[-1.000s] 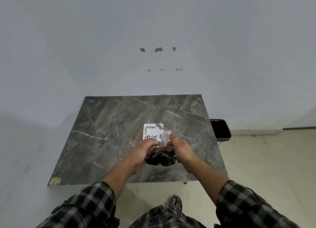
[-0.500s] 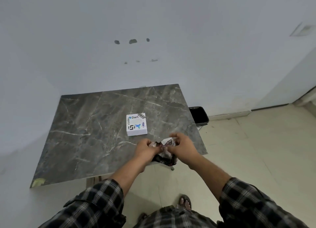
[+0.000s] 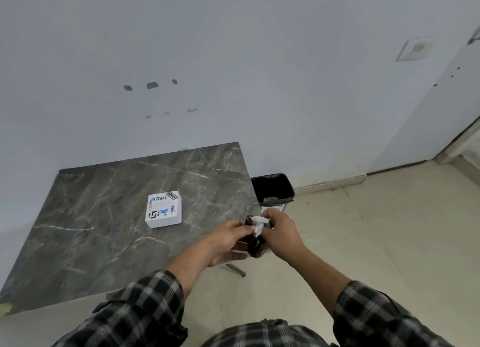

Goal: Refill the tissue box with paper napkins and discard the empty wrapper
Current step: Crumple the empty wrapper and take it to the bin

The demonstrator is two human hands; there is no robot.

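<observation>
A white square tissue box (image 3: 164, 209) with stickers on its lid rests near the middle of the dark marble table (image 3: 104, 216). A crumpled black and white wrapper (image 3: 255, 236) is bunched between both hands, past the table's right front corner. My left hand (image 3: 228, 240) grips its left side. My right hand (image 3: 279, 232) pinches its top and right side. Most of the wrapper is hidden by my fingers.
A black bin (image 3: 272, 189) with a dark liner and some scraps stands on the floor by the table's right edge, against the wall. Pale floor tiles (image 3: 376, 242) stretch to the right. A metal table foot (image 3: 235, 268) shows under my hands.
Both hands have carried the wrapper from above the table to beyond its right front corner, nearer the bin. The view has turned right, and the tissue box now sits apart from my hands.
</observation>
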